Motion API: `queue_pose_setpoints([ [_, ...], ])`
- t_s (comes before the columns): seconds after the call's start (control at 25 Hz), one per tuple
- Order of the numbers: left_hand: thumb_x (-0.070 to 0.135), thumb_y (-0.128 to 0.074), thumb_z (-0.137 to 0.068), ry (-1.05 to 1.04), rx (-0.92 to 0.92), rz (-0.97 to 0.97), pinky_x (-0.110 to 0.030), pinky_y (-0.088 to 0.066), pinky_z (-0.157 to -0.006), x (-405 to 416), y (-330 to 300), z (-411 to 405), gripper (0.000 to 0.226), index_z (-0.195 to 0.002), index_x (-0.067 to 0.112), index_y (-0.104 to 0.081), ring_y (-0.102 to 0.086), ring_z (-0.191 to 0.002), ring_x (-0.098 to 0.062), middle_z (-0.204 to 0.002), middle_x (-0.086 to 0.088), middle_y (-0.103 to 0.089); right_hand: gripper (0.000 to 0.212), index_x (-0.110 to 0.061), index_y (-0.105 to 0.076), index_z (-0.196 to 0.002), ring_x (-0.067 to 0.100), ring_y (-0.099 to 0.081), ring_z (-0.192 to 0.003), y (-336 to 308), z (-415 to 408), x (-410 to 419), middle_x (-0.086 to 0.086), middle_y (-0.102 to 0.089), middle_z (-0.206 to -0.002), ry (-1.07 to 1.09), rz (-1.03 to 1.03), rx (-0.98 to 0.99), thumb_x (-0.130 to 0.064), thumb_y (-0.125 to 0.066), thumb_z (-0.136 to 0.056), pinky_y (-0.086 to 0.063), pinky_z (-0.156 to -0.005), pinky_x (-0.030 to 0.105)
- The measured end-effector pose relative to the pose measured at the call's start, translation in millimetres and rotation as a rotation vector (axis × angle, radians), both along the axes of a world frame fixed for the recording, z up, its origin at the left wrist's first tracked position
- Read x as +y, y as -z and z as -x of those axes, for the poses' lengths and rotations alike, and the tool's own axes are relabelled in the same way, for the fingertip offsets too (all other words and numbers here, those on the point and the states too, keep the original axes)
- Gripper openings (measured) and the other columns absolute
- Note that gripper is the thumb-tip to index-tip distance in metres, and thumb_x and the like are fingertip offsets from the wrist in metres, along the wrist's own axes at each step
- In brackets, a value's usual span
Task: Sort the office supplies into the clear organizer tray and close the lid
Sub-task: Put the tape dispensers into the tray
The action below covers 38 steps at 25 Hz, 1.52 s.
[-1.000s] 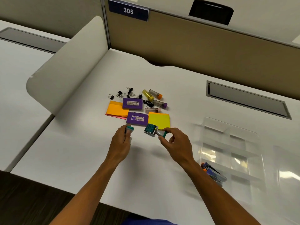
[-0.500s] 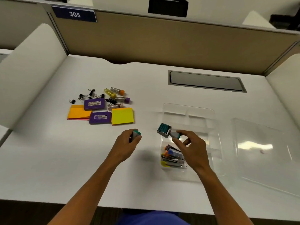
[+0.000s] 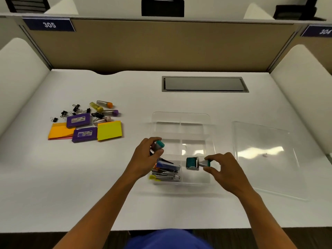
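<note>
The clear organizer tray (image 3: 181, 115) stands in the middle of the desk, its lid (image 3: 265, 159) lying flat to its right. Several staplers (image 3: 167, 171) fill the tray's near left compartment. My right hand (image 3: 224, 169) grips a teal stamp (image 3: 193, 163) by its handle over the near right compartment. My left hand (image 3: 145, 159) holds a second teal-capped stamp (image 3: 159, 145) above the tray's left edge. On the left of the desk lie binder clips (image 3: 76, 109), small capped tubes (image 3: 105, 108), two purple boxes (image 3: 79, 120) and sticky note pads, yellow (image 3: 109, 131) and orange (image 3: 60, 132).
A grey cable hatch (image 3: 204, 84) is set into the desk behind the tray. White curved dividers (image 3: 19, 69) rise on both sides and a tan partition (image 3: 161, 44) closes the back. The desk's front edge (image 3: 53, 230) runs close to my body.
Both hands have carried their stamps from beside the pile on the left over to the tray. The view has swung to the right with them.
</note>
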<state>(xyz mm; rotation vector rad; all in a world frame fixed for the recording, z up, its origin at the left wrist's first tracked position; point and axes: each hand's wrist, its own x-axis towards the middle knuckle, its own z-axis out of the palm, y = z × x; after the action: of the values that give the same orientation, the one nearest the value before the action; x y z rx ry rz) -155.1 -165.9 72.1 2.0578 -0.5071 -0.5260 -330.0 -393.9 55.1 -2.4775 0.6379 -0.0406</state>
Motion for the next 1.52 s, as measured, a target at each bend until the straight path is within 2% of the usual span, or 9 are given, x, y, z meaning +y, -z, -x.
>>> queue_pose_setpoints([
  [0.12,0.015,-0.068,-0.087,0.012,-0.003,0.019,-0.009,-0.046,-0.071,-20.2,-5.1,14.7,0.039,-0.123,0.023,-0.055,-0.059,-0.088,-0.009,-0.104,0.003,-0.057,0.035,-0.032,-0.064,-0.119,0.010,-0.041,-0.105,10.7,4.8,-6.2,-0.013,-0.061,-0.107,-0.032,0.050,0.090,-0.040,-0.070,-0.085,-0.041,-0.086,0.025],
  [0.32,0.016,-0.075,-0.081,0.000,-0.024,0.017,-0.007,-0.046,-0.067,-42.8,-7.3,33.7,0.030,-0.107,0.019,-0.058,-0.061,-0.086,-0.006,-0.094,0.009,-0.062,0.036,-0.033,-0.063,-0.122,0.022,-0.029,-0.132,16.3,1.6,-10.6,-0.005,-0.054,-0.129,-0.072,0.053,0.210,-0.039,-0.069,-0.087,-0.033,-0.103,0.033],
  [0.48,0.015,-0.075,-0.080,0.039,-0.033,0.018,-0.008,-0.046,-0.070,-59.1,-2.3,41.0,0.029,-0.105,0.019,-0.061,-0.061,-0.090,-0.006,-0.093,0.008,-0.064,0.038,-0.031,-0.063,-0.124,0.024,-0.024,-0.138,15.3,1.2,-10.7,-0.006,-0.056,-0.131,-0.116,0.087,0.239,-0.039,-0.068,-0.088,-0.028,-0.108,0.034],
  [0.6,0.014,-0.076,-0.080,0.068,-0.054,0.019,-0.004,-0.044,-0.070,-71.3,-0.3,44.5,0.029,-0.106,0.019,-0.063,-0.060,-0.089,-0.006,-0.094,0.005,-0.065,0.039,-0.033,-0.064,-0.122,0.022,-0.018,-0.144,16.0,0.5,-14.9,-0.010,-0.061,-0.130,-0.200,0.144,0.268,-0.048,-0.066,-0.086,-0.019,-0.113,0.038],
  [0.76,0.016,-0.075,-0.081,0.108,-0.064,0.004,-0.009,-0.047,-0.073,-87.4,-0.1,47.5,0.030,-0.108,0.019,-0.064,-0.060,-0.089,-0.008,-0.096,0.006,-0.063,0.035,-0.032,-0.067,-0.120,0.022,-0.009,-0.150,14.0,-2.6,-19.2,-0.003,-0.051,-0.144,-0.266,0.140,0.340,-0.049,-0.062,-0.089,-0.009,-0.118,0.044],
  [0.92,0.017,-0.076,-0.079,0.156,-0.071,-0.038,-0.023,-0.054,-0.083,-99.2,2.6,49.0,0.035,-0.112,0.019,-0.065,-0.061,-0.091,-0.013,-0.101,0.003,-0.065,0.028,-0.030,-0.066,-0.121,0.021,-0.012,-0.149,10.3,-3.9,-21.0,-0.003,-0.050,-0.146,-0.246,0.073,0.280,-0.035,-0.059,-0.095,-0.012,-0.118,0.040],
  [1.08,0.024,-0.078,-0.078,0.250,-0.079,-0.141,-0.018,-0.050,-0.078,-111.7,7.6,53.7,0.032,-0.105,0.022,-0.061,-0.061,-0.086,-0.012,-0.096,0.009,-0.063,0.021,-0.031,-0.067,-0.115,0.017,-0.030,-0.141,16.1,-3.6,-28.1,-0.008,-0.059,-0.133,-0.133,0.005,0.125,-0.029,-0.057,-0.097,-0.022,-0.115,0.035],
  [1.28,0.029,-0.069,-0.085,0.491,-0.260,-0.338,-0.023,-0.048,-0.081,-123.5,22.4,67.1,0.028,-0.109,0.018,-0.059,-0.059,-0.089,-0.015,-0.106,-0.001,-0.065,0.018,-0.027,-0.066,-0.111,0.015,-0.052,-0.117,20.9,4.3,-38.1,-0.007,-0.067,-0.115,0.009,-0.038,-0.062,-0.026,-0.059,-0.095,-0.038,-0.108,0.036],
  [1.52,0.029,-0.059,-0.092,0.534,-0.457,-0.385,-0.020,-0.041,-0.072,-126.3,40.2,78.9,0.015,-0.104,0.020,-0.058,-0.059,-0.090,-0.014,-0.104,0.001,-0.065,0.023,-0.032,-0.061,-0.118,0.006,-0.049,-0.104,17.4,16.4,-39.9,-0.012,-0.064,-0.108,0.038,-0.108,-0.094,-0.030,-0.057,-0.096,-0.034,-0.092,0.018],
])
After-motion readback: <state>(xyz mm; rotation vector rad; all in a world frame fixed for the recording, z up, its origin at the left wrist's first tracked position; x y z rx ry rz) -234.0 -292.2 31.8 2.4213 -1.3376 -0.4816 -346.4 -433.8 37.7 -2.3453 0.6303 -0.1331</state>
